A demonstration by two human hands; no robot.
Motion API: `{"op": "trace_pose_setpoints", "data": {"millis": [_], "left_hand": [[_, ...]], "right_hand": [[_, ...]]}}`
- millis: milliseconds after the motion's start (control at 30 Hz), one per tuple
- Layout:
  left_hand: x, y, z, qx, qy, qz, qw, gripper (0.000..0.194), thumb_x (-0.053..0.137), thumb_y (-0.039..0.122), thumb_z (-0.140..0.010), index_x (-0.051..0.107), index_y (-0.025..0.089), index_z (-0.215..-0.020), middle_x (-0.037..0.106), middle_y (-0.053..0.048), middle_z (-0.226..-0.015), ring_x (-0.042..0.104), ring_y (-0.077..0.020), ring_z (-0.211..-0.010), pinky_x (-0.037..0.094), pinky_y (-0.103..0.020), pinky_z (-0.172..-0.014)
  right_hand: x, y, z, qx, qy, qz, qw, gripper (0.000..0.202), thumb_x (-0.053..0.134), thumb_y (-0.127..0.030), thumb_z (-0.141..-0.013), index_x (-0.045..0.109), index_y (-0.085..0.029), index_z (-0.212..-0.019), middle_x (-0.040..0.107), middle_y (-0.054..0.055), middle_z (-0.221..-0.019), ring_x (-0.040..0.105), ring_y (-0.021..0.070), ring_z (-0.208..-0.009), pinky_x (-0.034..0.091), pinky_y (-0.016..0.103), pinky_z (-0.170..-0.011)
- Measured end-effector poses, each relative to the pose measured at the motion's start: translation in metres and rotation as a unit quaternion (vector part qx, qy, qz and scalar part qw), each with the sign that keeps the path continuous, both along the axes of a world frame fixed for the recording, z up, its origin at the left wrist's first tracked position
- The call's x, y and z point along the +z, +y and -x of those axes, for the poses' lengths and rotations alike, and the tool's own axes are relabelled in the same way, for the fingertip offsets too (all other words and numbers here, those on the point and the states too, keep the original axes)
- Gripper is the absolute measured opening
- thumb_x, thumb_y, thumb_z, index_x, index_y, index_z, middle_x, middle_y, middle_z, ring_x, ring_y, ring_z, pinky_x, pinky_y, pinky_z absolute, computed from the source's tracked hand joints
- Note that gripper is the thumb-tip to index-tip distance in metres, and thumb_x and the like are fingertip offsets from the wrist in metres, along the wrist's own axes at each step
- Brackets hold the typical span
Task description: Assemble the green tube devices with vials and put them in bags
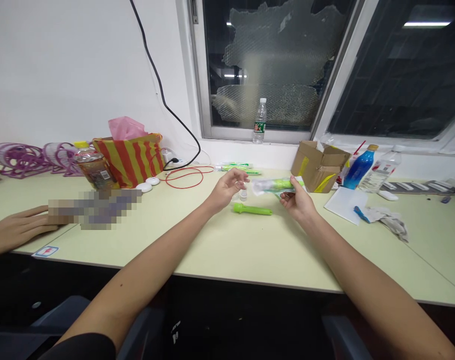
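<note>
My right hand (295, 199) grips a clear plastic package (274, 186) with a bright green item inside, held just above the table. To its left, my left hand (229, 189) is raised with its fingers apart and curved, nothing visible between them. A small clear cup-like piece (243, 194) stands beside the left fingertips. Below the package a green plastic tube (253, 210) lies on its side on the table. Several green packaged items (237, 167) lie at the back by the wall.
At left are another person's hand (25, 230), a striped bag (132, 160), a brown drink bottle (94, 167) and a red cord (184, 177). At right stand a cardboard box (317, 165), a blue bottle (360, 167), white paper (347, 204) and a glove (388, 220).
</note>
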State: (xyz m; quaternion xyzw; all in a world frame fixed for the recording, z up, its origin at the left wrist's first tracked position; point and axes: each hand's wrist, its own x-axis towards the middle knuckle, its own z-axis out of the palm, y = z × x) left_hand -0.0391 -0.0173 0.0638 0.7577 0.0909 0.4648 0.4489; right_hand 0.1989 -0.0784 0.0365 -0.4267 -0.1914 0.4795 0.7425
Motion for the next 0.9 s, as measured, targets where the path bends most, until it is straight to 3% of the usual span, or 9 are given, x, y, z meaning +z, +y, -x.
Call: {"op": "trace_pose_setpoints", "data": {"millis": [167,267,433,600,733,900], "left_hand": [[0.001,0.003,0.003,-0.052,0.010,0.085,0.995,0.027,0.063,0.043,-0.085,0.051,0.019,-0.085,0.057,-0.007,-0.108,0.061,-0.0196,-0.101,0.055,-0.035,-0.080],[-0.001,0.006,0.004,-0.019,0.024,0.107,0.994,0.028,0.058,0.045,-0.087,0.050,0.018,-0.084,0.058,-0.006,-0.098,0.062,-0.0180,-0.092,0.056,-0.032,-0.072],[-0.004,0.006,0.004,0.090,0.066,0.026,0.993,0.023,0.068,0.029,-0.077,0.048,0.017,-0.079,0.057,-0.003,-0.093,0.060,-0.0130,-0.084,0.052,-0.023,-0.065],[-0.005,0.006,0.005,0.149,0.107,-0.114,0.976,0.011,0.055,0.011,-0.073,0.060,0.018,-0.080,0.058,-0.005,-0.102,0.060,-0.0166,-0.097,0.051,-0.024,-0.067],[-0.010,0.008,0.006,0.194,0.168,-0.195,0.947,0.018,0.054,0.012,-0.074,0.069,0.020,-0.073,0.059,-0.007,-0.109,0.060,-0.0188,-0.096,0.054,-0.028,-0.067],[-0.016,0.009,0.002,0.231,0.173,-0.180,0.940,0.014,0.062,0.024,-0.077,0.075,0.024,-0.083,0.063,-0.006,-0.106,0.061,-0.0191,-0.094,0.054,-0.027,-0.064]], "right_hand": [[0.000,-0.001,-0.003,0.032,0.026,0.002,0.999,0.023,0.072,-0.039,-0.080,0.058,-0.021,-0.083,0.059,-0.003,-0.057,0.055,0.0100,-0.045,0.050,0.019,-0.038],[0.001,-0.002,-0.004,0.042,0.030,-0.001,0.999,0.022,0.072,-0.038,-0.081,0.059,-0.021,-0.086,0.061,-0.002,-0.061,0.058,0.0107,-0.048,0.051,0.018,-0.039],[0.001,-0.004,-0.001,0.035,0.009,-0.010,0.999,0.024,0.073,-0.039,-0.080,0.061,-0.020,-0.088,0.063,0.000,-0.064,0.061,0.0120,-0.051,0.054,0.019,-0.043],[0.002,-0.005,-0.001,0.024,0.009,-0.022,0.999,0.027,0.074,-0.041,-0.078,0.061,-0.020,-0.089,0.063,-0.001,-0.065,0.062,0.0119,-0.052,0.056,0.020,-0.045],[0.002,-0.004,-0.001,0.023,0.007,-0.031,0.999,0.031,0.076,-0.044,-0.076,0.060,-0.021,-0.089,0.064,-0.001,-0.066,0.062,0.0116,-0.052,0.056,0.020,-0.045],[0.001,-0.005,0.000,0.023,0.005,-0.034,0.999,0.031,0.076,-0.043,-0.076,0.060,-0.020,-0.088,0.064,0.000,-0.066,0.064,0.0126,-0.054,0.056,0.020,-0.045]]}}
